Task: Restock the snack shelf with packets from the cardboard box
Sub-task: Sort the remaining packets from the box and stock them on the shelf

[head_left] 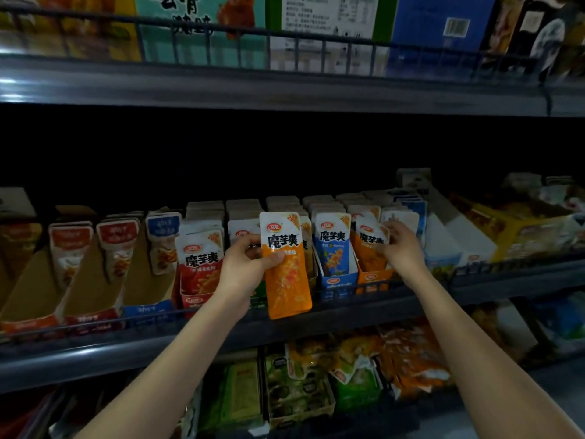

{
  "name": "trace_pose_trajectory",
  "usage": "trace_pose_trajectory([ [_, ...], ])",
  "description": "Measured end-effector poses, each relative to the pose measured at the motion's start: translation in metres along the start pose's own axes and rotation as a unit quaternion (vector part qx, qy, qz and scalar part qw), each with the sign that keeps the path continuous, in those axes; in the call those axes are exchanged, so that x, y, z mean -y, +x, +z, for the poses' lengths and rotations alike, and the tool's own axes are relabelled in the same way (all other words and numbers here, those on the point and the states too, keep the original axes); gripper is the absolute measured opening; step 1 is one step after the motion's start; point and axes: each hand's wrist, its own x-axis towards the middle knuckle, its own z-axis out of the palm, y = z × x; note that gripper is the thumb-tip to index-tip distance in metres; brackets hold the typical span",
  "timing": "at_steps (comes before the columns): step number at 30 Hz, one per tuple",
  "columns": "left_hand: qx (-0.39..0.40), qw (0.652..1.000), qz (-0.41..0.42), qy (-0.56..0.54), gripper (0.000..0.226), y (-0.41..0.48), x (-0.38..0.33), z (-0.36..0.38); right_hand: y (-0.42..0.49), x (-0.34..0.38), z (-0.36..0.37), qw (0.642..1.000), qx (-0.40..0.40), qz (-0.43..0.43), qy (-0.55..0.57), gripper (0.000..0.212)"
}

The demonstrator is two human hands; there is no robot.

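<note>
At the left of the frame, the half-empty trays (34, 286) on the shelf (95, 356) hold only a few packets each. Next to them stand the red packets (199, 264).

At the centre, the left hand (243, 267) holds one orange packet (286, 264) upright in front of the shelf. Its fingers are behind the packet and its thumb is clamped on the front. The packet is clear of any tray.

To the right are the blue packets (332, 245), then the orange tray (373, 277). There the right hand (400, 245) grips the standing orange packets (368, 245), with its fingers hooked over their tops and its thumb in front. I judge it is opening a gap for the new packet. The cardboard box is not in view.

- **Slipping:** The held packet is glossy and pinched only near its middle, so a loose grip on the way across could let it fall to the lower shelf.
- **Wrong tray:** The blue tray lies between the packet and its slot, so a hurried move could drop it there.
- **Gap closing:** If the right hand eases off early, the row may spring forward and close the gap, or a front packet may tip over the shelf's front edge.
</note>
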Motion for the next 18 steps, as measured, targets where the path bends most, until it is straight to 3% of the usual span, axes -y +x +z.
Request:
trace_pose_trajectory([
  [6,0.003,1.000,0.001,0.006,0.037,0.004,0.002,0.009,0.014,0.009,-0.017,0.971,-0.040,-0.112,-0.207,0.037],
  [12,0.004,1.000,0.006,0.002,0.037,0.009,0.005,0.016,0.034,0.014,-0.012,0.961,-0.078,-0.148,-0.219,0.034],
  [18,0.013,1.000,0.018,-0.004,0.035,0.012,0.006,0.021,0.045,0.006,0.000,0.923,-0.104,-0.234,-0.287,0.031],
])
